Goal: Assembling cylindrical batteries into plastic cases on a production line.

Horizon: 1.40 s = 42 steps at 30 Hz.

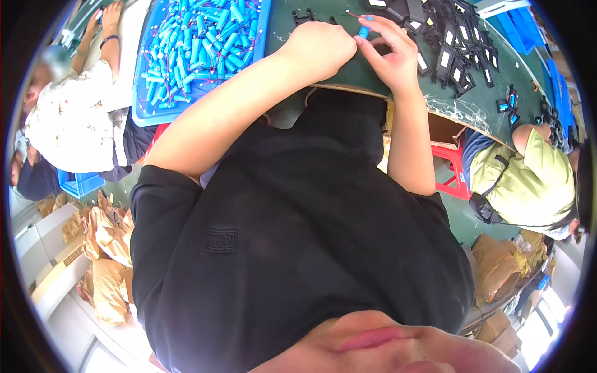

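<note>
Between the thumb and fingers of my right hand (395, 59) is a small blue cylindrical battery (364, 29) with a thin wire at its upper end. My left hand (323, 53) is closed right beside it, knuckles up. Its fingertips are hidden, so I cannot make out what they grip. Both hands are above the green tabletop (286, 15), near its front edge. A few small black plastic frames (305, 17) lie just beyond my left hand. To the right of my right hand is a heap of black plastic housings (448, 50), some with white labels.
A blue tray (152, 117) piled with wired blue batteries (199, 46) stands to my left. Several loose blue and black pieces (510, 105) lie farther right. One person (74, 118) sits at the left, another (522, 174) at the right beside a red stool (457, 168). Brown bags (109, 286) lie behind.
</note>
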Tool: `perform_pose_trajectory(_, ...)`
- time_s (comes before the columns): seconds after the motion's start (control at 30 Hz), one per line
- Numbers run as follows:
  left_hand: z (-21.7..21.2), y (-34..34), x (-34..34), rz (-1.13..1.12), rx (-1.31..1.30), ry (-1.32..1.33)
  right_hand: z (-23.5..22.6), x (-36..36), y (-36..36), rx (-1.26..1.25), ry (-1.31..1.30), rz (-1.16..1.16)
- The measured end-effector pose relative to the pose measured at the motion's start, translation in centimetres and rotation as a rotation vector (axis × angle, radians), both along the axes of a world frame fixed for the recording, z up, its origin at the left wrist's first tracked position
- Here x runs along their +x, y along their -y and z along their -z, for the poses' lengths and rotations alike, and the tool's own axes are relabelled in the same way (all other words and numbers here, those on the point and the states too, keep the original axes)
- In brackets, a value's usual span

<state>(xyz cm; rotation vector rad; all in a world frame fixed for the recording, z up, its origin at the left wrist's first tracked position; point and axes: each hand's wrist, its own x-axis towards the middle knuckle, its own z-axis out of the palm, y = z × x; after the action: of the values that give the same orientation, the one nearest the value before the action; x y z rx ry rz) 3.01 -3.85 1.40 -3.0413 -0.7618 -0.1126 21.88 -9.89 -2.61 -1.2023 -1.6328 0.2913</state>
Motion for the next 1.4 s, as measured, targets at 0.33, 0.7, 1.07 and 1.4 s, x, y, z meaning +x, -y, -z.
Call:
perform_pose_trajectory(0.33,-0.6,-0.9,0.7,0.18,0.204,-0.051,0.5,0.2,0.0,-0.041,0.012,0.094)
perform_pose_trajectory(0.7,0.5,-1.3,0.7,0.29,0.3,-0.112,1.5,0.7,-0.8,0.056,-0.237,0.096)
perform_pose_trajectory(1.07,-0.1,-3.3,-0.4,0.196,-0.097,0.104,1.6,1.1,-0.7,0.048,-0.121,0.072)
perform_pose_trajectory(1.4,0.9,-3.3,-1.3,0.306,-0.095,0.434,1.2,0.9,-0.3,-0.019,-0.113,0.139)
